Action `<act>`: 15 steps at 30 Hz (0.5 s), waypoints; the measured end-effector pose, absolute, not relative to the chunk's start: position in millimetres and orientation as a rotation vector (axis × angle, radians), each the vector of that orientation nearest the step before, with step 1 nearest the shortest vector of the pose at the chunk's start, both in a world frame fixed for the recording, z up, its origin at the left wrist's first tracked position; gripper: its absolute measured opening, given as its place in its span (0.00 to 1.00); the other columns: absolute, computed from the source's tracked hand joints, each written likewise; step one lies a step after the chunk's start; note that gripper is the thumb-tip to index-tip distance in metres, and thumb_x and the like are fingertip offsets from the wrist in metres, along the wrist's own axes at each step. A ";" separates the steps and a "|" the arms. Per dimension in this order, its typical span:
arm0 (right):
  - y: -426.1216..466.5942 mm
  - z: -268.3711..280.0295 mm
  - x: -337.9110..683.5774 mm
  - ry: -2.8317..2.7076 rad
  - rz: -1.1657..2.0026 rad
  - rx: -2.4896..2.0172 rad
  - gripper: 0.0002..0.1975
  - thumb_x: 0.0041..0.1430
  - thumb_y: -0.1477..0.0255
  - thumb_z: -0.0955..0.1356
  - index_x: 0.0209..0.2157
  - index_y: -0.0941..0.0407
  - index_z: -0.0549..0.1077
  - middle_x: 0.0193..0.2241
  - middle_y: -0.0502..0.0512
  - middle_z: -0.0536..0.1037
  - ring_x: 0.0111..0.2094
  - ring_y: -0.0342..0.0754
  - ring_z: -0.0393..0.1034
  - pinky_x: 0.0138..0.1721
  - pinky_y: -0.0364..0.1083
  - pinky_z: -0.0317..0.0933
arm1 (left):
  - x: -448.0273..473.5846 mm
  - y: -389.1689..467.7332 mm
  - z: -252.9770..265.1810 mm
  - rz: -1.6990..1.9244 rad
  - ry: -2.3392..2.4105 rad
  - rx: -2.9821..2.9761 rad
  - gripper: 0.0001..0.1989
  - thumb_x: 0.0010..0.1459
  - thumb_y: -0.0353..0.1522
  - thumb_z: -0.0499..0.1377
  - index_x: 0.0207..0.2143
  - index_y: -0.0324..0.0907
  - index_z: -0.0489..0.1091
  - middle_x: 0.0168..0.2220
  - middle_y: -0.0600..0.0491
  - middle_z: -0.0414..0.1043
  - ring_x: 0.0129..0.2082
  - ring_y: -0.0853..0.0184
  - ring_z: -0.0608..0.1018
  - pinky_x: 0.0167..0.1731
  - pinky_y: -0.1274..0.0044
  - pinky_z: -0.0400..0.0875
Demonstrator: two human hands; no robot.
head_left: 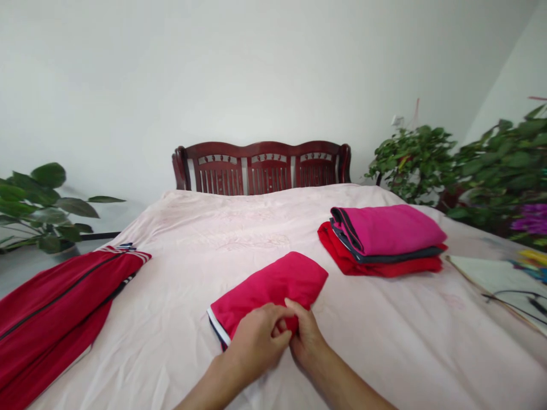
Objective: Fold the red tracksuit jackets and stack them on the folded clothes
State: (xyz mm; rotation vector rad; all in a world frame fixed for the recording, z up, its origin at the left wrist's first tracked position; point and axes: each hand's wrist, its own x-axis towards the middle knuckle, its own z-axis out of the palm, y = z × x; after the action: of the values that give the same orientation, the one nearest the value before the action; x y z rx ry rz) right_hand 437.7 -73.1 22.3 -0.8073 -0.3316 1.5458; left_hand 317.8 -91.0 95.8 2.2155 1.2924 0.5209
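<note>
A folded red garment (273,285) lies on the bed in front of me, with a white and dark blue band along its left edge. My left hand (260,336) rests over its near side, fingers curled and pinching the cloth. Close beside it, my right hand (306,336) grips the garment's near right edge, thumb on top and the other fingers underneath. The two hands meet at the fingertips, so part of the near edge is hidden. Off to the right sits a stack of folded clothes, a magenta one (393,228) above dark grey and red ones (384,267).
A red track jacket (64,296) with a dark zip and white stripes is spread at the left. The pale pink bedsheet (171,273) reaches to a dark wooden headboard (265,165). Potted plants (419,159) flank the bed. A pale pad (496,279) and thin black cord lie far right.
</note>
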 end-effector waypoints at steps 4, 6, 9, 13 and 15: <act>-74.7 27.4 447.6 -0.348 1.493 -0.742 0.18 0.44 0.73 0.74 0.40 0.58 0.77 0.38 0.58 0.83 0.40 0.57 0.78 0.47 0.55 0.71 | 282.4 -75.0 85.3 0.930 1.486 1.981 0.15 0.59 0.37 0.54 0.46 0.48 0.75 0.34 0.56 0.77 0.30 0.68 0.76 0.33 0.77 0.68; -79.6 33.4 455.1 -0.377 1.501 -0.749 0.19 0.45 0.72 0.73 0.42 0.59 0.77 0.40 0.60 0.83 0.43 0.59 0.78 0.49 0.57 0.69 | 262.2 -63.1 63.2 1.043 1.606 1.912 0.18 0.60 0.40 0.52 0.48 0.46 0.74 0.33 0.55 0.77 0.31 0.67 0.76 0.34 0.76 0.69; -87.8 47.2 471.3 -0.436 1.471 -0.784 0.18 0.46 0.72 0.73 0.42 0.60 0.77 0.41 0.61 0.82 0.44 0.60 0.77 0.50 0.57 0.69 | 238.2 -47.9 23.5 1.035 1.681 1.787 0.20 0.60 0.43 0.51 0.47 0.44 0.73 0.34 0.54 0.78 0.32 0.65 0.78 0.35 0.75 0.71; -90.0 78.0 503.0 -0.573 1.405 -0.846 0.19 0.48 0.71 0.73 0.43 0.60 0.78 0.42 0.62 0.82 0.45 0.59 0.77 0.49 0.56 0.70 | 225.3 -39.7 -4.2 0.937 1.726 1.731 0.20 0.60 0.41 0.51 0.49 0.43 0.73 0.36 0.54 0.80 0.37 0.63 0.80 0.38 0.75 0.71; -84.2 99.8 522.7 -0.626 1.321 -0.869 0.19 0.47 0.71 0.74 0.43 0.59 0.78 0.42 0.61 0.82 0.44 0.58 0.77 0.49 0.55 0.71 | 224.6 -38.8 -5.5 0.903 1.738 1.751 0.20 0.60 0.40 0.51 0.49 0.44 0.73 0.37 0.54 0.80 0.39 0.63 0.80 0.38 0.75 0.71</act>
State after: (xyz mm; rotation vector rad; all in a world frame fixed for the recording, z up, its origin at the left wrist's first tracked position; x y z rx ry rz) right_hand 522.7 -84.2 99.8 -0.8693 -0.6256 1.3209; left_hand 224.6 -38.8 -5.5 1.7511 1.7381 0.9031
